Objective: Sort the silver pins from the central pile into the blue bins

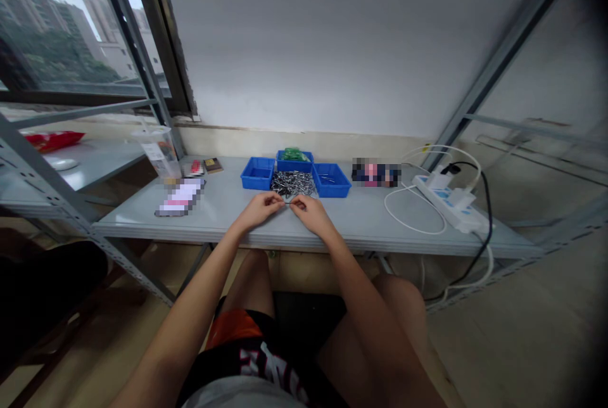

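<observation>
My left hand (262,209) and my right hand (311,213) meet near the table's front edge, thumbs and fingers pinched together. Between their fingertips runs a small thin dark piece (287,203), too small to name; both hands appear to hold it. Just beyond lies a heap of small silver and black screw-like metal pieces (295,183). Around the heap stand a left blue tray (257,184), a back blue tray (295,166) with green plastic packaging (293,154) in it, and a right blue tray (334,191) holding a few thin metal pieces.
On the left are a blurred-out phone (181,197), a plastic cup (159,151) and a small dark box (213,165). A white power strip (451,202) with plugs and looping cables lies at the right. Metal shelf posts (137,34) frame the grey table (213,216).
</observation>
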Action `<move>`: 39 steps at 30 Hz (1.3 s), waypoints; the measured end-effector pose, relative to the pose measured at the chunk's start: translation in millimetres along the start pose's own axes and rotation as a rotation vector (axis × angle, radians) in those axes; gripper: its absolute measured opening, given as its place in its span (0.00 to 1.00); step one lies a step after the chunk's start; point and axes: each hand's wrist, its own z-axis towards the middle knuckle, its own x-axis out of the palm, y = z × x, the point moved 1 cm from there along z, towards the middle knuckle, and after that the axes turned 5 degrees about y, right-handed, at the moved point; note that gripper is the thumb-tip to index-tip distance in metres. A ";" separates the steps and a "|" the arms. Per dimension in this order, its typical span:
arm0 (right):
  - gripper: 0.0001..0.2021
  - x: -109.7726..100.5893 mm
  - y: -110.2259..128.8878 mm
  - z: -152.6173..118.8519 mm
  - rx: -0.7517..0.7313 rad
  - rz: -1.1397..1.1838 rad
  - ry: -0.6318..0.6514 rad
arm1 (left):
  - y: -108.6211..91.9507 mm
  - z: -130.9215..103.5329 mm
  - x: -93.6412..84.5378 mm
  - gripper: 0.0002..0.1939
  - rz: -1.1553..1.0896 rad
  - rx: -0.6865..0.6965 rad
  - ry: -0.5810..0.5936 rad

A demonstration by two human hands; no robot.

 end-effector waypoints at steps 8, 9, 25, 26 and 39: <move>0.04 -0.3 -0.6 -0.5 -0.010 -0.030 0.010 | 1.5 1.0 0.0 0.16 -0.001 -0.030 -0.019; 0.04 -0.3 -0.7 -0.5 -0.010 -0.033 0.012 | 1.4 0.9 -0.1 0.16 0.001 -0.023 -0.015; 0.04 0.2 -0.5 -0.4 -0.019 -0.052 0.030 | 4.4 1.0 0.1 0.13 0.020 0.017 -0.021; 0.04 0.5 -0.5 -0.5 -0.022 -0.055 0.033 | 4.1 1.0 0.2 0.13 0.017 0.015 -0.024; 0.04 0.1 -0.5 -1.6 -0.051 -0.068 0.002 | 2.0 0.6 -0.4 0.16 0.031 0.011 -0.023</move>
